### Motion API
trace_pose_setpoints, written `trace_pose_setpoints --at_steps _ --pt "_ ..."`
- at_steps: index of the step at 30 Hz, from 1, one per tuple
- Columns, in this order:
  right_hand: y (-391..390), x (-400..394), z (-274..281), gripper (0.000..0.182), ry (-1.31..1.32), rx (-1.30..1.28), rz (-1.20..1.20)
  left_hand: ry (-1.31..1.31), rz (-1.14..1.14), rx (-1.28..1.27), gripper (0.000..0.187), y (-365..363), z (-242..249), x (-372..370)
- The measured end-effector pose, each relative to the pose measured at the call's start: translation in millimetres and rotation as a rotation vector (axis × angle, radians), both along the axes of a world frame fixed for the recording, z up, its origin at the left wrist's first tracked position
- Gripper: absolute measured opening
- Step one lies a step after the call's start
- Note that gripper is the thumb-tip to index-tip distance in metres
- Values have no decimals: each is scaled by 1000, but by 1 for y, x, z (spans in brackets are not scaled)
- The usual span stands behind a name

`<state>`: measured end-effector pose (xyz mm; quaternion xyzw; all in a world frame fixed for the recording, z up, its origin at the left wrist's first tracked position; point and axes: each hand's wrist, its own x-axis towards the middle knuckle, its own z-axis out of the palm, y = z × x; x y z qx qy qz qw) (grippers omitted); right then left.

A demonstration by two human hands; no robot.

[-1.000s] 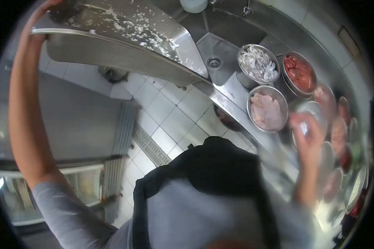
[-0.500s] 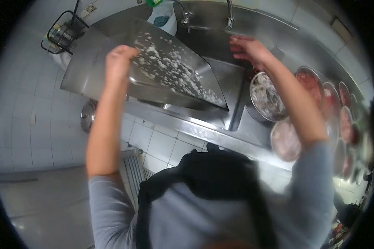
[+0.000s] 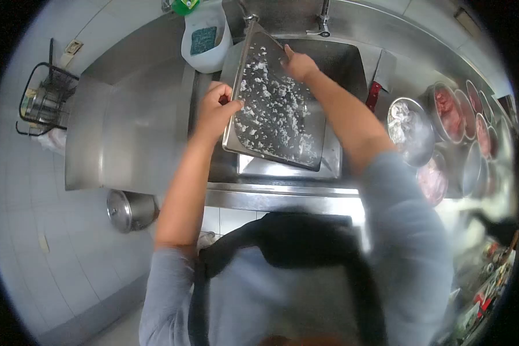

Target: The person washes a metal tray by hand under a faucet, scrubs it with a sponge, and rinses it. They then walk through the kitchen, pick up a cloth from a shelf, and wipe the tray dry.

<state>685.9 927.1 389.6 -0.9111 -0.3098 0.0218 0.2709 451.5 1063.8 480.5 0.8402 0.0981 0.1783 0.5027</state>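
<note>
A rectangular metal tray is held tilted over the sink basin. White bits, like crumbs of ice or scraps, are strewn across its inside. My left hand is closed around the tray's left rim, thumb over the edge. At the far right edge, my right hand grips the rim, with part of its fingers hidden behind the metal. A tap stands just beyond the right hand.
A white container holding a green scouring pad stands behind the tray. Right of the sink lie a red-handled cleaver and several metal bowls, one with red meat. A lidded pot sits low at left.
The tray has come right from the left drainboard and swung round over the sink. My right hand, open and apart from it before, now grips its far edge. The left hand keeps its hold.
</note>
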Motion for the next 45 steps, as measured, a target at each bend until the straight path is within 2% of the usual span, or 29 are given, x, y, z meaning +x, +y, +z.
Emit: trace_pose_setpoints --at_steps 2,5,6,9,10,14,17,20,23,26,29,30,33,36,39,41,43,45 --pt "5 -6 -51 35 27 320 -108 -104 -61 47 20 17 -17 12" --pt "31 -15 -78 23 1205 1166 -474 -103 -186 -58 18 57 -29 31" --pt "37 -42 -44 21 1366 1246 -476 -79 -228 -116 18 67 -30 35" --pt "49 -55 -11 22 1545 1511 -626 28 -228 -326 15 51 -16 39" --pt "45 -56 3 23 1512 1518 -618 22 -248 -379 15 34 -10 38" --pt "27 -34 53 27 1578 1670 -500 2 -301 -430 19 -3 -2 45" --pt "12 -19 61 27 1629 1691 -511 -20 -276 -398 22 -26 3 40" --pt "5 -7 62 27 1734 1863 -182 -8 -226 -348 24 -58 13 44" --pt "-37 -35 79 29 1556 1604 -179 16 -200 -336 28 -87 4 56" --pt "-88 -29 60 28 1636 1020 172 69 -181 -279 35 -99 -15 67" --pt "-97 -10 47 35 1527 937 31 114 -188 -277 37 -107 -10 76" --pt "-101 -9 46 34 1562 846 223 135 -205 -276 39 -107 -9 78" --pt "-97 -18 47 32 1511 957 55 155 -220 -293 42 -105 -12 83" --pt "-95 -25 37 31 1759 910 314 165 -185 -317 43 -105 -16 86" --pt "-85 -70 31 34 1518 1093 166 120 -174 -250 43 -97 -35 93" --pt "-87 -115 16 42 1294 891 327 109 -134 -201 42 -109 -24 93" --pt "-111 -158 6 52 626 344 516 95 -155 -213 41 -112 -26 90" --pt "-132 -179 -32 58 471 515 536 68 -167 -218 39 -104 -37 91"
